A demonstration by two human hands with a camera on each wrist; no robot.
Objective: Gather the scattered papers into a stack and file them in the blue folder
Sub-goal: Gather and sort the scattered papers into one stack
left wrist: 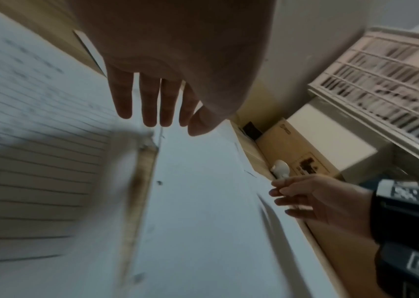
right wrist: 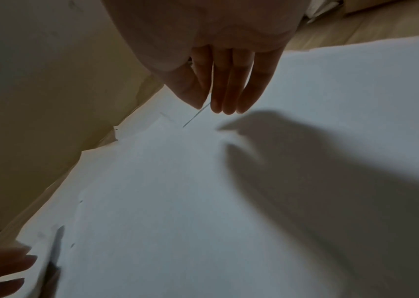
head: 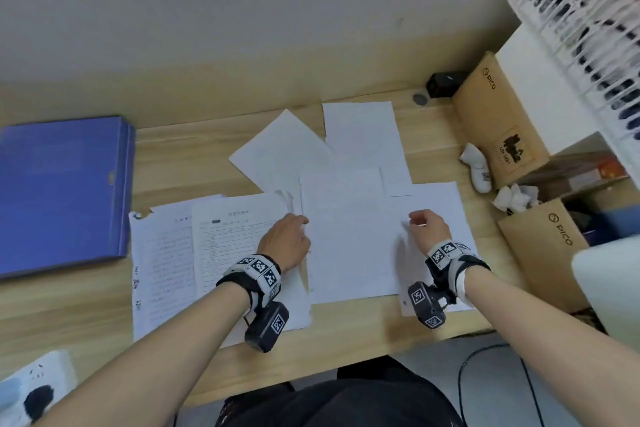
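Several white sheets lie scattered and overlapping on the wooden desk [head: 194, 149]. A printed form [head: 235, 236] and a text sheet [head: 159, 253] lie at the left, a blank sheet [head: 349, 236] in the middle, and a tilted sheet [head: 280, 149] and another sheet [head: 363, 135] behind. The closed blue folder [head: 62, 194] lies flat at the far left. My left hand [head: 294, 229] is over the seam between form and blank sheet, its fingers [left wrist: 149, 108] straight. My right hand [head: 420, 220] hovers over the right blank sheet [right wrist: 228, 201], its fingers [right wrist: 228, 90] extended and holding nothing.
Brown cardboard boxes [head: 498, 121] [head: 543, 253] line the desk's right side, with crumpled tissue [head: 516, 198] and a small white object [head: 479, 166] beside them. A white wire rack [head: 588, 28] stands at the upper right. A power strip [head: 34, 381] sits at the bottom left.
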